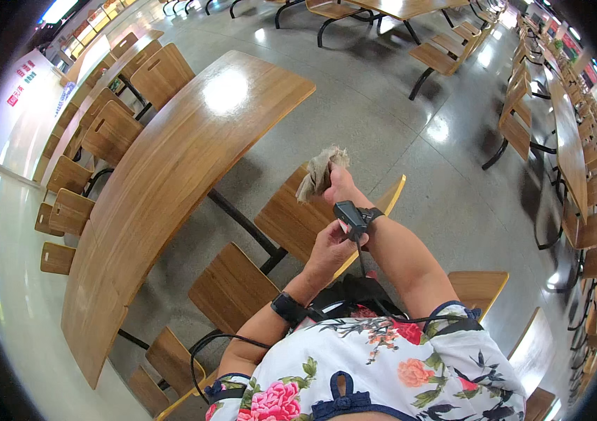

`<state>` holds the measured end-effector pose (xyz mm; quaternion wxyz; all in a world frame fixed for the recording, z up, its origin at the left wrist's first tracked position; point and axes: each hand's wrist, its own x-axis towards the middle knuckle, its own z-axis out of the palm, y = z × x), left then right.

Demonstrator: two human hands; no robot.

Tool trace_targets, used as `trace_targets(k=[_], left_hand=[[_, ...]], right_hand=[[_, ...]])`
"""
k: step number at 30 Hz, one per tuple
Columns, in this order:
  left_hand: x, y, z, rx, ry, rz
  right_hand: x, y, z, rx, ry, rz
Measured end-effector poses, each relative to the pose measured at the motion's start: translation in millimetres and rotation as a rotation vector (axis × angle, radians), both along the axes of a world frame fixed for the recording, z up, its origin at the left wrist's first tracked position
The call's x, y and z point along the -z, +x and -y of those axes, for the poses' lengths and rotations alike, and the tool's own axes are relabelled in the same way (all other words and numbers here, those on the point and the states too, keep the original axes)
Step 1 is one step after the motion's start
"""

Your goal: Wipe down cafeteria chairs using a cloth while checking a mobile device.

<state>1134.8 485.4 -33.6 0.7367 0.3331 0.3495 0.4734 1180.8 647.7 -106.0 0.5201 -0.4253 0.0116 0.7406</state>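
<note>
My right hand is wrapped around a frayed grey-beige cloth, over a wooden seat and the floor. A black strap on my right wrist carries a small black device with a cable running down from it. The fingers of my left hand pinch the lower edge of this device. Another black wrist-worn device sits on my left forearm. To the left of both hands stretches a long wood-grain table, with a bright light reflected on its top.
Wooden chairs joined to black metal legs line both sides of the table. A pale glossy partition stands at far left. Grey tiled floor reaches to more tables and seats at the right and back.
</note>
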Motion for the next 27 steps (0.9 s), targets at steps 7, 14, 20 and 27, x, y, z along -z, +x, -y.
trace_targets(k=[7, 14, 20, 27], left_hand=[[-6.6, -1.6, -2.1, 0.112, -0.074, 0.045], [-4.8, 10.4, 5.2, -0.217, -0.02, -0.071], [-0.8, -1.6, 3.1, -0.135, 0.193, -0.18], [-3.9, -8.4, 8.4, -0.086, 0.47, -0.624]], right_hand=[[15.7, 1.5, 1.1, -0.12, 0.073, 0.056], [20.5, 1.7, -1.5, -0.051, 0.047, 0.053], [24.0, 8.6, 7.6, -0.215, -0.008, 0.016], [-65.2, 24.2, 40.9, -0.215, 0.004, -0.28]])
